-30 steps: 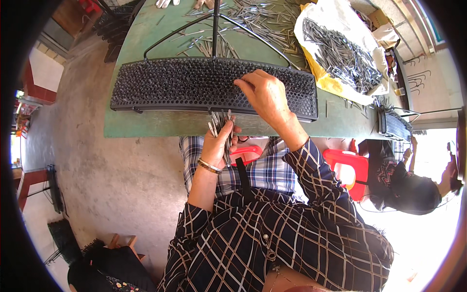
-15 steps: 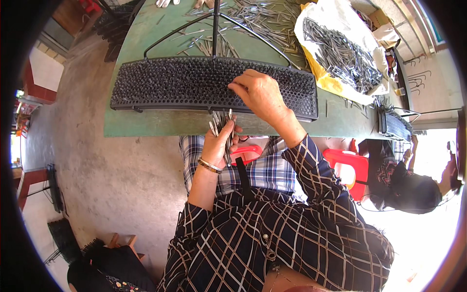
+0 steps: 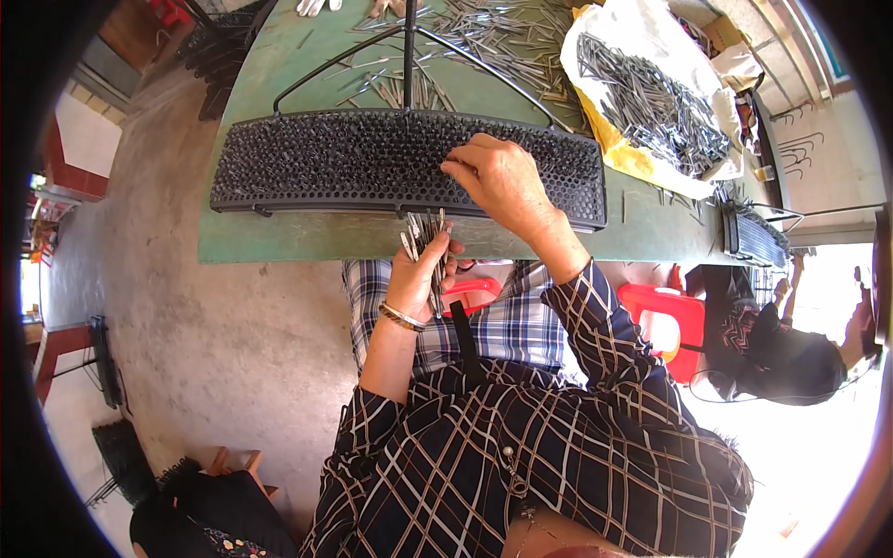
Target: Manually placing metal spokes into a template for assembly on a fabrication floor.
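A long black rack (image 3: 307,199) full of small round holes lies along the front edge of the green table. Dark thin pieces stand packed in most of its holes; bare holes show toward its front and right end. My left hand (image 3: 424,270) is closed round a bundle of slim metal rods (image 3: 412,240), their tips up, just in front of the rack's edge. Over the right half of the rack, my right hand (image 3: 502,181) has thumb and fingertips pinched together, pointing left. Whatever is between those fingertips is hidden.
Loose metal rods (image 3: 493,37) lie scattered on the green table (image 3: 270,84) at the back. A white and yellow sack (image 3: 609,153) holding a heap of rods is at the back right. Another person (image 3: 781,358) works at the far right, near a red stool (image 3: 688,321).
My right hand stays pinched over nearly the same spot on the rack, with only a slight shift. My left hand and its bundle have hardly moved.
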### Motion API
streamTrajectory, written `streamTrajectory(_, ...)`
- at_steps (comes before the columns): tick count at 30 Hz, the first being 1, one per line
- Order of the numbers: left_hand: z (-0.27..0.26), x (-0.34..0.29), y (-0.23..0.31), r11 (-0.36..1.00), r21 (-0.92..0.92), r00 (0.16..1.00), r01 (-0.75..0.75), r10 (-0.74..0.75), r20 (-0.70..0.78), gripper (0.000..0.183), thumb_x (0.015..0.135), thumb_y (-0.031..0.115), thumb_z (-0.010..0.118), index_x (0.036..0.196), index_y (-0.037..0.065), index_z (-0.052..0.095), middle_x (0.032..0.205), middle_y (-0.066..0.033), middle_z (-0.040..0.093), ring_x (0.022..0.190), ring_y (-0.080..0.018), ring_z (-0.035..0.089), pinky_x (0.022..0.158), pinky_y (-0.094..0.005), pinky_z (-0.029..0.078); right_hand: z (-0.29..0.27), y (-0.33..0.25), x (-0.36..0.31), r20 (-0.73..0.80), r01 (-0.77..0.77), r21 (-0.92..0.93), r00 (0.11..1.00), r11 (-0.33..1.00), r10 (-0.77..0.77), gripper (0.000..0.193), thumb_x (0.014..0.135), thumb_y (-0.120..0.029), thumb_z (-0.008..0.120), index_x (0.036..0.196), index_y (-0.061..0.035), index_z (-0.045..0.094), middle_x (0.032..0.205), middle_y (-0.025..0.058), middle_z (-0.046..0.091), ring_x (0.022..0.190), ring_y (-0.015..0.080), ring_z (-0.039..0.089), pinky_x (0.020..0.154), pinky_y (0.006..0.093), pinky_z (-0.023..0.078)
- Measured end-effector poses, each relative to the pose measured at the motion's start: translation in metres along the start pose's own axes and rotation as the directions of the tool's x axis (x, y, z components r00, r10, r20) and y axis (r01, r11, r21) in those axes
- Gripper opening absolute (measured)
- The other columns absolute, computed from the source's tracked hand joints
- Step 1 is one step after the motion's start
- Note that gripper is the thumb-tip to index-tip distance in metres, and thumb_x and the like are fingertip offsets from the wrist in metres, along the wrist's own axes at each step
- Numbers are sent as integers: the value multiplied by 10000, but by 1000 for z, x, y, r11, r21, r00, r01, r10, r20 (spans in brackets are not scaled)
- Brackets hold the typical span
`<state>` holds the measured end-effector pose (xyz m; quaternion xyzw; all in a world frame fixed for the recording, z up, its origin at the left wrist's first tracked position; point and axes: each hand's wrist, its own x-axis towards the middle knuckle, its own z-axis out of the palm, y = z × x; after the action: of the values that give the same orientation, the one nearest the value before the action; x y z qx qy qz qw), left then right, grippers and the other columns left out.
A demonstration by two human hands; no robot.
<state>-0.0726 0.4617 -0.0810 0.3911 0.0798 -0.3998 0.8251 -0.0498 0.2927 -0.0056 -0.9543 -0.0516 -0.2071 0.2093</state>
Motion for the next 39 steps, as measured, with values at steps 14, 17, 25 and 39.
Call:
streamTrajectory(14,0,-2,2,1000,-10,999,-6,6,34,275,894,173,613,1132,45,561,802,-49,598,620,-96,550,460,-221,446,20,-4,-1,-150,-50,334,983,941,105,194,820,-142,675,960,-9,666,762,97,600,570,185,547,543,292,442)
streamTrajectory(17,-1,-4,4,1000,12,1000,-12,12,15,282,897,181,612,1137,44,558,788,-47,597,603,-100,555,461,-221,458,25,-2,-2,-162,-21,277,984,961,68,184,811,-135,675,947,-11,664,759,102,600,587,224,556,550,311,442)
streamTrajectory(25,-5,-3,2,999,18,999,-28,27,44,273,897,180,611,1130,48,562,780,-46,595,587,-95,545,437,-217,444,33,2,-7,-177,123,122,979,985,-100,175,791,-150,680,925,-39,678,794,74,606,683,263,585,636,359,465)
streamTrajectory(39,-4,-4,1,999,35,1000,-8,7,21,265,909,175,588,1149,71,547,818,-25,569,622,-85,498,453,-193,386,21,0,-6,-119,149,8,982,989,-147,194,818,-150,656,974,-35,670,881,107,569,727,265,588,641,361,469)
